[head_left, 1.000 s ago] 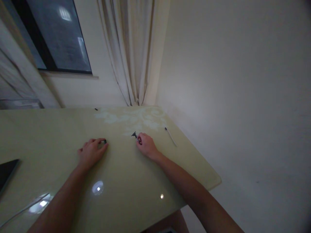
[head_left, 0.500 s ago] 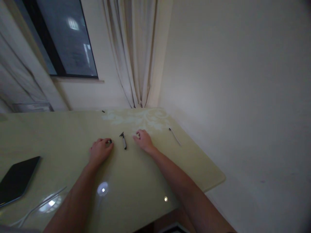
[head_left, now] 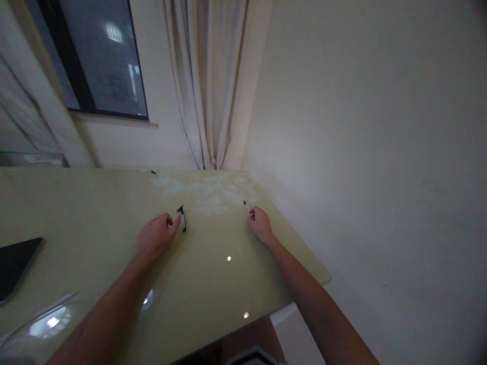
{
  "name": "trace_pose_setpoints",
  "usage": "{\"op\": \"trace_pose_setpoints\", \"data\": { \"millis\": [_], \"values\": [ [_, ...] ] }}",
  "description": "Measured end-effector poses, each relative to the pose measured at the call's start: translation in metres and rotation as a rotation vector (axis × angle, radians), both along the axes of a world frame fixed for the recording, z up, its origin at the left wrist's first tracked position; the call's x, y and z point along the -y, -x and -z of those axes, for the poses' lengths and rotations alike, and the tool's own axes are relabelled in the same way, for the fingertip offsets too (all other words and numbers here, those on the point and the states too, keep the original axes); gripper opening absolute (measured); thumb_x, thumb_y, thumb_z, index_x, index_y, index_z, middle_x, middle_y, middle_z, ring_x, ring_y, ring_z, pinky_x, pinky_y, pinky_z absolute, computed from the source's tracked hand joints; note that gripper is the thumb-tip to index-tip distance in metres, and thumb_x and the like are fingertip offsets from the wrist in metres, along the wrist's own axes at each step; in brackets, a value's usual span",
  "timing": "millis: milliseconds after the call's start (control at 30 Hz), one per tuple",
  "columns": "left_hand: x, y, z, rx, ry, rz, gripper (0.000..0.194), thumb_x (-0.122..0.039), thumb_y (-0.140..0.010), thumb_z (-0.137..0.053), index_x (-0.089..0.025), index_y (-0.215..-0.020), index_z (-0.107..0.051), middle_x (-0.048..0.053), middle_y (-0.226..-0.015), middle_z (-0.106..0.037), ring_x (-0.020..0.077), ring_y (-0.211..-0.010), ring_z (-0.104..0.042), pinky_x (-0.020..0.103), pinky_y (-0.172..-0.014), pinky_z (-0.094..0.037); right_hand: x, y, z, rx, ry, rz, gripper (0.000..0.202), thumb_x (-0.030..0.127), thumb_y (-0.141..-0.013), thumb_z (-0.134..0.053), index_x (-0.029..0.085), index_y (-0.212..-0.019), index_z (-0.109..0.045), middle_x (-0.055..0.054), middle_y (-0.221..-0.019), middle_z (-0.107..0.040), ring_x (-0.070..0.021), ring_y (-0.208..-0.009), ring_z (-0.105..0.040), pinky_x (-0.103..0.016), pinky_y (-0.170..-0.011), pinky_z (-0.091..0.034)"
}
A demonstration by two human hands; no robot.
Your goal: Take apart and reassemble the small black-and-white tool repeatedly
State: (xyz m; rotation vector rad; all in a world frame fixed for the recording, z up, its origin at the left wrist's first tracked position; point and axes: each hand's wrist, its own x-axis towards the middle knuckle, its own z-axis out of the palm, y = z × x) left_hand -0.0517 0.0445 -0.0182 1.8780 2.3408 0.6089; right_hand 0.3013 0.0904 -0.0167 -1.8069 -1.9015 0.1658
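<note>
My left hand [head_left: 158,234] is closed, fingers curled, its thumb tip at the handle of a razor [head_left: 183,221] lying on the table. Whether thumb and razor touch I cannot tell, and what the curled fingers hold, if anything, is hidden. Farther right, my right hand [head_left: 261,224] has its fingers closed around a slim white toothbrush [head_left: 247,207] with a dark head. The dark end sticks out beyond the fingertips toward the far side; the rest of the handle is covered by the hand.
The glossy pale table [head_left: 205,284] meets a wall [head_left: 361,152] on the right. A black tablet [head_left: 17,266] and a white cable [head_left: 41,312] lie at the left. Near the back edge is a small dark piece [head_left: 153,172]. Curtains [head_left: 213,91] hang behind.
My right hand has moved right and closed on the toothbrush. My left hand has come closer to the razor; the small dark thing at its fingertips no longer shows. The view has turned slightly right.
</note>
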Motion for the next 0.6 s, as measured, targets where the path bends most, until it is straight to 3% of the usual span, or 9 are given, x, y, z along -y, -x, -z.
{"op": "trace_pose_setpoints", "data": {
  "millis": [133, 233, 300, 400, 600],
  "values": [
    [0.01, -0.024, -0.002, -0.116, 0.133, 0.095, 0.058, -0.064, -0.097, -0.038, -0.019, -0.083, -0.071, 0.017, -0.096, -0.076, 0.0342, -0.088, -0.073, 0.041, -0.076, -0.053, 0.0, 0.091, 0.005, -0.046, 0.0, -0.171, 0.021, 0.014, -0.087, -0.062, 0.021, -0.107, -0.066, -0.005, -0.103, -0.072, -0.0183, -0.091, -0.067, -0.028, -0.084, -0.048],
    [0.012, -0.025, -0.001, -0.16, 0.145, 0.101, 0.049, -0.053, -0.099, -0.039, -0.019, -0.086, -0.072, 0.018, -0.099, -0.077, 0.0332, -0.092, -0.074, 0.039, -0.078, -0.053, 0.001, 0.152, 0.011, -0.073, 0.006, -0.266, 0.025, 0.013, -0.088, -0.061, 0.017, -0.113, -0.065, -0.01, -0.11, -0.071, -0.02, -0.095, -0.065, -0.029, -0.085, -0.047],
    [0.012, -0.022, -0.001, -0.159, 0.153, 0.085, 0.047, -0.05, -0.099, -0.039, -0.019, -0.089, -0.073, 0.017, -0.099, -0.077, 0.0324, -0.093, -0.074, 0.038, -0.077, -0.053, 0.002, 0.178, 0.015, -0.09, 0.023, -0.27, 0.025, 0.013, -0.089, -0.06, 0.017, -0.113, -0.065, -0.012, -0.111, -0.07, -0.0222, -0.098, -0.065, -0.031, -0.086, -0.047],
    [0.01, -0.02, 0.001, -0.153, 0.162, 0.061, 0.048, -0.05, -0.099, -0.038, -0.019, -0.089, -0.073, 0.018, -0.098, -0.078, 0.0334, -0.093, -0.075, 0.038, -0.075, -0.053, 0.004, 0.194, 0.02, -0.114, 0.051, -0.24, 0.026, 0.013, -0.09, -0.059, 0.017, -0.115, -0.065, -0.013, -0.113, -0.068, -0.0236, -0.097, -0.065, -0.033, -0.085, -0.048],
    [0.008, -0.023, 0.0, -0.136, 0.176, 0.043, 0.048, -0.051, -0.098, -0.04, -0.02, -0.088, -0.075, 0.018, -0.096, -0.078, 0.0365, -0.093, -0.075, 0.041, -0.074, -0.054, 0.005, 0.191, 0.023, -0.189, 0.04, -0.253, 0.027, 0.016, -0.091, -0.061, 0.018, -0.117, -0.066, -0.013, -0.117, -0.066, -0.0235, -0.101, -0.065, -0.035, -0.091, -0.049]
  ]
}}
